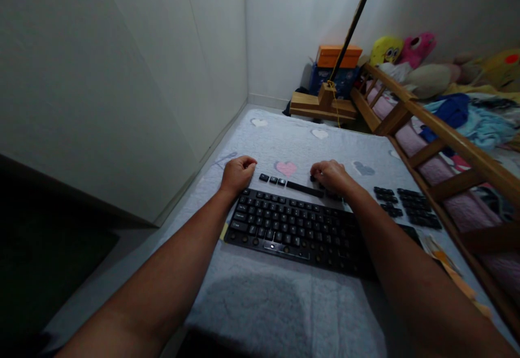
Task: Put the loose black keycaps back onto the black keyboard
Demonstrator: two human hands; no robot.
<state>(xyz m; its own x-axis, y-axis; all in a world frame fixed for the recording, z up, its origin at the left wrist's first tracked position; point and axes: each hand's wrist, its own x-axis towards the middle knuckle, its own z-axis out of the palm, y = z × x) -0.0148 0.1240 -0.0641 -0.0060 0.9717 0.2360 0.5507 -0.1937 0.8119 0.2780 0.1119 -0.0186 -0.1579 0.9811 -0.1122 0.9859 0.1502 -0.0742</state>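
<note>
A black keyboard (290, 225) lies on the blanket, its bottom row stripped of keycaps so that the bare mounts show. Beyond its top edge runs a line of loose parts: small keycaps (273, 180) on the left, then a long spacebar (304, 189). My left hand (239, 174) rests curled near the keyboard's top left corner, fingers pressed together; whatever they may hold is hidden. To the right of the spacebar, my right hand (332, 176) pinches a small dark keycap (312, 178) at its fingertips. That hand partly covers more black keycaps beneath it.
Several groups of black keycaps (418, 206) lie to the right. A wooden bed rail (439, 130) borders that side, with plush toys and clothes behind. White panels (162, 76) rise on the left. A wooden stand (323, 104) with a dark pole and an orange box (338, 56) are at the back.
</note>
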